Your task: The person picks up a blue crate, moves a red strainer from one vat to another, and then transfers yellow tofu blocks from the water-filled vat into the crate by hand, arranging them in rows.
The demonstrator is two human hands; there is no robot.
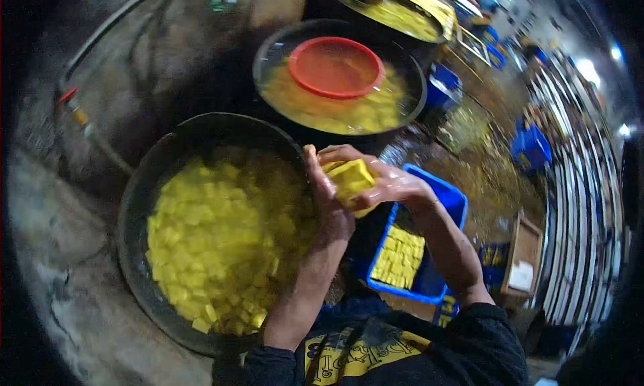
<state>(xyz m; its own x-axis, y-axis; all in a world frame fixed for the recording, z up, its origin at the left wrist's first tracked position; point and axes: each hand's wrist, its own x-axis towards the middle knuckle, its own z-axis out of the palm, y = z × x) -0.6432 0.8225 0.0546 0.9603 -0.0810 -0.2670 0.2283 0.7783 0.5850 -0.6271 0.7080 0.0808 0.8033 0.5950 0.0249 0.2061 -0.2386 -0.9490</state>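
Several yellow blocks (pixel 353 180) are held between my two hands, above the gap between a big dark vat and a blue crate. My left hand (pixel 323 181) presses on their left side, fingers pointing up. Around their top and right side curl the fingers of my right hand (pixel 389 181). The round vat (pixel 134 252) at the left holds many yellow blocks (pixel 208 231) in cloudy liquid. Inside the blue crate (pixel 459 205), under my right forearm, yellow blocks (pixel 399 257) lie in rows.
A second vat (pixel 263 70) of yellow pieces stands ahead, with a red basin (pixel 335 67) in it. Farther back is another yellow-filled vat (pixel 402 17). A red-handled tap (pixel 69 95) and hose are at left. Blue containers (pixel 530 146) and long slats (pixel 570 205) stand at right.
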